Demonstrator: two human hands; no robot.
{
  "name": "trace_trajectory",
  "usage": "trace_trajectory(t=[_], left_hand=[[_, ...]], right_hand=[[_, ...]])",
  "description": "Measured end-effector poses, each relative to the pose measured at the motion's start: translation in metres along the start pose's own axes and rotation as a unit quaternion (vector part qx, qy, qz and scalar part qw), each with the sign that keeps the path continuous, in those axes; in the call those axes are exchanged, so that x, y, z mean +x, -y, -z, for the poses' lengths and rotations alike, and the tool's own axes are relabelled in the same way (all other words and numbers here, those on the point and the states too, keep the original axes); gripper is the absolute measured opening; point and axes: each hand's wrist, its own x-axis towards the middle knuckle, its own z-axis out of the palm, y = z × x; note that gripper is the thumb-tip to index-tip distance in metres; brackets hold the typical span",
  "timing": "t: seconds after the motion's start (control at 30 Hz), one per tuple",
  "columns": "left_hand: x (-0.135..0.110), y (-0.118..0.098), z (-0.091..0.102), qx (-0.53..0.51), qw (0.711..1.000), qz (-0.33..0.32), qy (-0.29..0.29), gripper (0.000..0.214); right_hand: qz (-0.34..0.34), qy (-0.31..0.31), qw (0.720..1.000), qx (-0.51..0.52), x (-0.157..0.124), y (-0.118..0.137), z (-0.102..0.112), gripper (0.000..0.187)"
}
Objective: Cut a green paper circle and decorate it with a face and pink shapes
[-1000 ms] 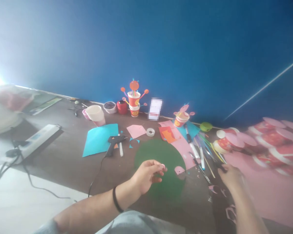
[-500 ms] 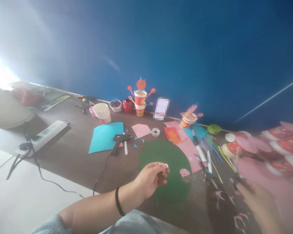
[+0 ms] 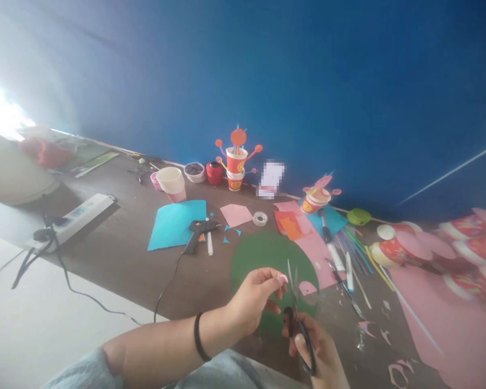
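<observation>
My left hand (image 3: 256, 297) pinches a small pink paper piece (image 3: 283, 279) between thumb and fingertips, above a round green mat (image 3: 251, 254). Close on its right, my right hand (image 3: 318, 346) grips black-handled scissors (image 3: 295, 302) by the finger loops. The blades point up and stand slightly apart, near the pink piece; whether they touch it I cannot tell. On the mat's right side lies a pink paper scrap (image 3: 306, 288) with a rounded edge.
A hot glue gun (image 3: 198, 232) rests on blue paper (image 3: 170, 221). Red paper cups with an orange-headed figure (image 3: 237, 156) stand by the wall. Rightward are pink paper (image 3: 421, 302), pipe cleaners (image 3: 378, 267) and tipped cups (image 3: 392, 251). A power strip (image 3: 79, 219) lies left.
My right hand has come in from the far right, now holding the scissors upright beside my left hand. My left hand keeps its pinch and has shifted slightly right.
</observation>
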Motion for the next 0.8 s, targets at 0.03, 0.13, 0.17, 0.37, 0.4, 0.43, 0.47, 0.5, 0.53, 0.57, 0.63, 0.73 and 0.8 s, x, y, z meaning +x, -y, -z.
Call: trace_trajectory(t=[0.03,0.13,0.17,0.37,0.4,0.43,0.47,0.5,0.53,0.57,0.63,0.73,0.8], left_hand=[[0.0,0.001,0.0,0.002,1.0,-0.004,-0.006,0.027],[0.0,0.005,-0.003,-0.017,1.0,-0.007,-0.025,0.029],[0.0,0.007,-0.004,-0.029,0.999,-0.004,-0.033,0.03],[0.0,0.008,-0.012,-0.066,0.996,0.009,-0.052,0.036],[0.0,0.007,-0.012,-0.069,0.996,0.013,-0.051,0.036],[0.0,0.007,-0.011,-0.073,0.996,0.018,-0.05,0.037],[0.0,0.006,-0.011,-0.078,0.995,0.025,-0.049,0.037],[0.0,0.006,-0.011,-0.082,0.995,0.03,-0.049,0.037],[0.0,0.005,-0.01,-0.086,0.995,0.034,-0.049,0.037],[0.0,0.005,-0.01,-0.09,0.994,0.036,-0.048,0.037],[0.0,0.004,-0.01,-0.093,0.994,0.038,-0.05,0.036],[0.0,0.003,-0.012,-0.088,0.993,0.041,-0.062,0.036],[0.0,0.003,-0.012,-0.083,0.993,0.041,-0.071,0.036]], right_hand=[[0.011,-0.002,1.0,-0.001,0.001,-0.001,-0.002,0.041],[0.031,-0.041,0.999,-0.002,0.003,-0.003,-0.012,0.035],[0.03,-0.056,0.998,-0.005,0.004,-0.004,-0.015,0.033],[0.007,-0.097,0.995,-0.015,0.005,-0.011,-0.018,0.032],[0.003,-0.097,0.995,-0.015,0.005,-0.014,-0.017,0.032],[-0.001,-0.095,0.995,-0.014,0.006,-0.017,-0.016,0.033],[-0.004,-0.094,0.995,-0.013,0.006,-0.019,-0.015,0.033],[-0.003,-0.095,0.995,-0.011,0.006,-0.021,-0.014,0.034],[-0.003,-0.093,0.996,-0.01,0.007,-0.022,-0.014,0.035],[-0.002,-0.093,0.996,-0.01,0.007,-0.023,-0.013,0.035],[0.002,-0.096,0.995,-0.013,0.007,-0.023,-0.014,0.035],[0.0,-0.093,0.995,-0.022,0.007,-0.021,-0.015,0.035],[-0.007,-0.095,0.995,-0.021,0.007,-0.018,-0.017,0.037]])
